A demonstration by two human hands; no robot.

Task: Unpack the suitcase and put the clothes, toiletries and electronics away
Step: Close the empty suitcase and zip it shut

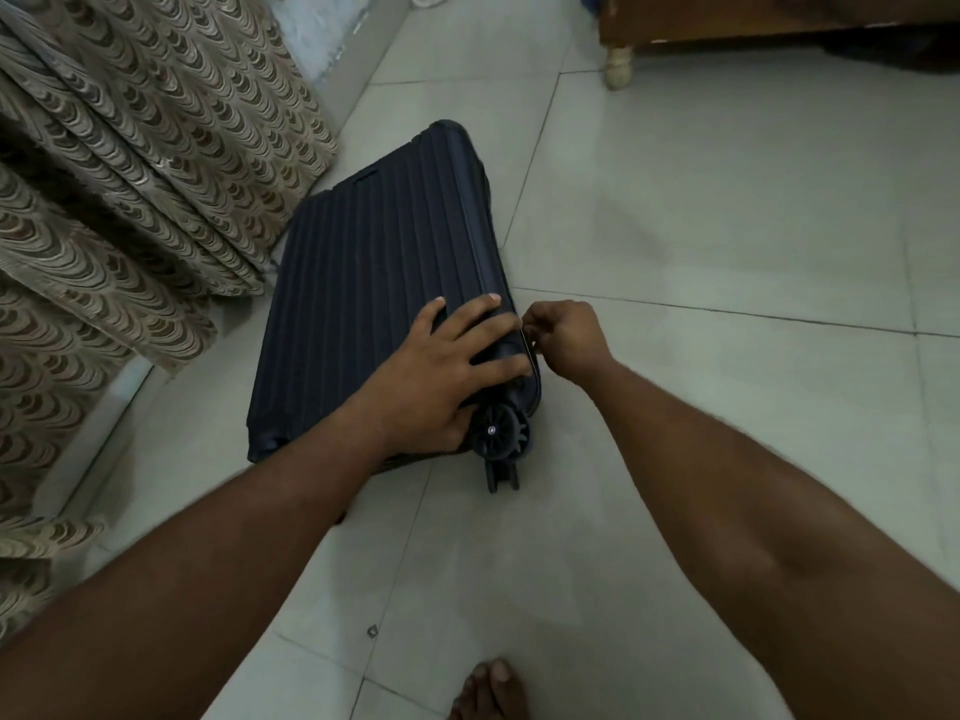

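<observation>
Suitcase: a dark navy ribbed suitcase lay flat on the tiled floor, closed, its broad ribbed face turned up.
Long axis: it ran from the wheeled end nearest the person up and away toward the wall, leaning slightly to the right; the ribs ran the same way.
Wheeled end: a black wheel stuck out at the near right corner, pointing toward the person, with a second black piece just below it on the floor.
Far end: the rounded far corner pointed toward the skirting and the gap beside the curtain.
Place: the suitcase's left edge lay just beside the hem of a patterned beige curtain; its right edge faced open tiles.
Left hand: the left hand pressed flat on the near right corner of the top face, fingers spread and straight, gripping nothing, thumb down near the wheel.
Right hand: the right hand was at the right edge seam, fingers curled and pinching what looked like the zipper pull, too small to make out surely.
Furniture: a wooden piece with a pale turned leg stood well apart at the far right.
Foot: bare toes showed on the tiles at the near edge.
</observation>
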